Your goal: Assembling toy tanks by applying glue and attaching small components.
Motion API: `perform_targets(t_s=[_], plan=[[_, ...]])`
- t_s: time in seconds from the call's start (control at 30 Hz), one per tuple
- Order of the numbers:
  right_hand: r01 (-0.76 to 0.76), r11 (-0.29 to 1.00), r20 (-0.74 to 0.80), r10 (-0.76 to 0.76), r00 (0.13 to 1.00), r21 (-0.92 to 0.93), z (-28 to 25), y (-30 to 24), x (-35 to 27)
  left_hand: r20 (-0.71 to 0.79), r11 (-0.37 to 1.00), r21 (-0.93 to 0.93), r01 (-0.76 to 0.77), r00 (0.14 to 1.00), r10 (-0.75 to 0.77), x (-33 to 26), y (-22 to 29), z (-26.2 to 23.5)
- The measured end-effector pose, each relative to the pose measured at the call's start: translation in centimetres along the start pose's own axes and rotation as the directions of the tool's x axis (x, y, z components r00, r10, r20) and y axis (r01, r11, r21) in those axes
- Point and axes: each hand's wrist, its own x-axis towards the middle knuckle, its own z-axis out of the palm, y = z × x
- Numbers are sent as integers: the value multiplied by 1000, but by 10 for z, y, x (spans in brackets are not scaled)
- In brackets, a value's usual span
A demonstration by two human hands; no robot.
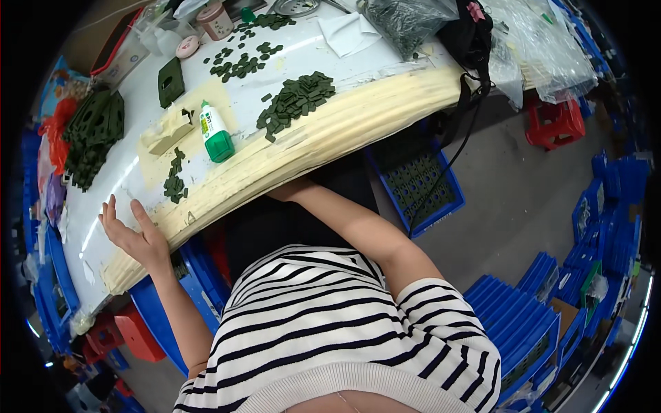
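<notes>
My left hand [138,237] is held over the front left edge of the table [255,41], fingers spread and nothing in it. Just the wrist and back of my right hand [295,188] show below the table's padded edge; its fingers are hidden there. On the tabletop, a white glue bottle with a green base [216,134] lies beside a cream-coloured block [170,131]. Small dark green pieces [176,177] are scattered nearest my left hand. A larger heap of dark green pieces [296,103] sits farther right, by the padded edge.
Dark green panels with holes [95,131] are stacked at the table's left, and a single panel [171,81] lies nearby. More small pieces, a pink jar [215,22] and plastic bags are at the back. A blue crate [418,182] and red stool [554,124] stand on the floor.
</notes>
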Motion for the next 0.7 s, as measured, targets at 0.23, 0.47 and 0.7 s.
perform_targets(t_s=[0.23, 0.47, 0.7], plan=[[61, 981, 135, -35, 990, -187, 32, -54, -1, 29, 999, -38, 10, 1000, -9, -1, 6, -8], [250, 968, 197, -241, 950, -22, 70, -94, 14, 17, 997, -64, 31, 999, -30, 3, 5, -13], [360, 932, 154, -363, 919, 48, 69, -114, 5, 10, 996, -72, 44, 999, -43, 0, -2, -16]])
